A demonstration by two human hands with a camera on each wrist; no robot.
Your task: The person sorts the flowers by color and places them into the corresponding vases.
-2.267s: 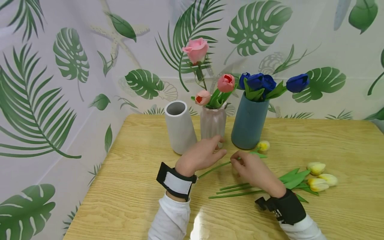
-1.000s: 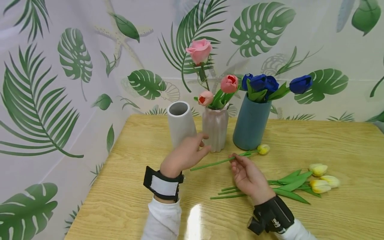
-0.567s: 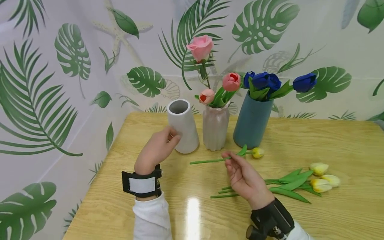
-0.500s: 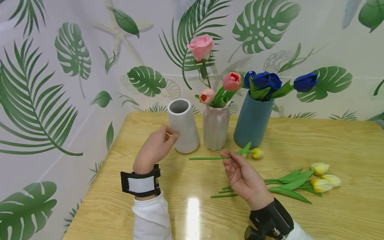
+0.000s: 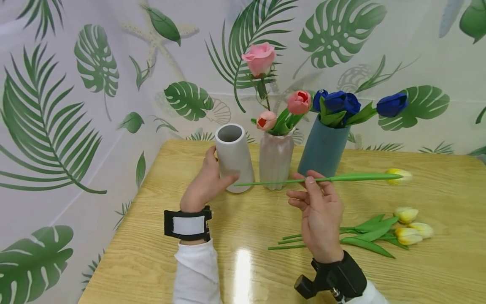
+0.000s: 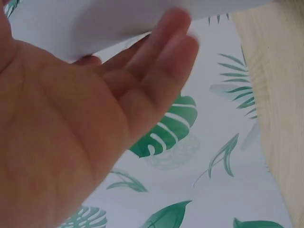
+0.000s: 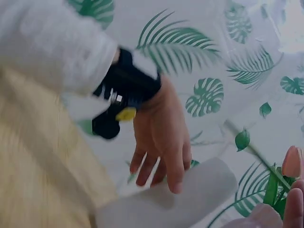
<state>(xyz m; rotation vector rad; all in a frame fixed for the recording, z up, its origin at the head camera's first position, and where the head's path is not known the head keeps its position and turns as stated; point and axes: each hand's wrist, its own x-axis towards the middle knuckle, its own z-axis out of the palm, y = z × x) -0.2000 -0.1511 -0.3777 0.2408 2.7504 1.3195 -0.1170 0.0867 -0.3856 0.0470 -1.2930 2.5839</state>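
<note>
My left hand (image 5: 206, 181) is at the left side of a white tapered vase (image 5: 233, 162), thumb across its front and fingers behind it. In the left wrist view, the fingers (image 6: 161, 71) reach up against the vase's pale wall. My right hand (image 5: 320, 211) pinches the green stem of a yellow tulip (image 5: 360, 177) between thumb and fingers. The tulip lies level above the table, bloom to the right, stem end overlapping the white vase. In the right wrist view, the left thumb lies over the white vase (image 7: 190, 197).
A pinkish ribbed vase (image 5: 276, 162) holds a pink rose (image 5: 259, 59) and pink tulips (image 5: 298, 102). To its right, a blue vase (image 5: 324, 145) holds several blue tulips (image 5: 343, 102). More yellow-white tulips (image 5: 408, 234) lie on the wooden table (image 5: 436, 274). A patterned backdrop stands behind.
My right hand has lifted the yellow tulip off the table and turned it level, bloom moving right. My left hand has moved left from the ribbed vase and onto the white vase.
</note>
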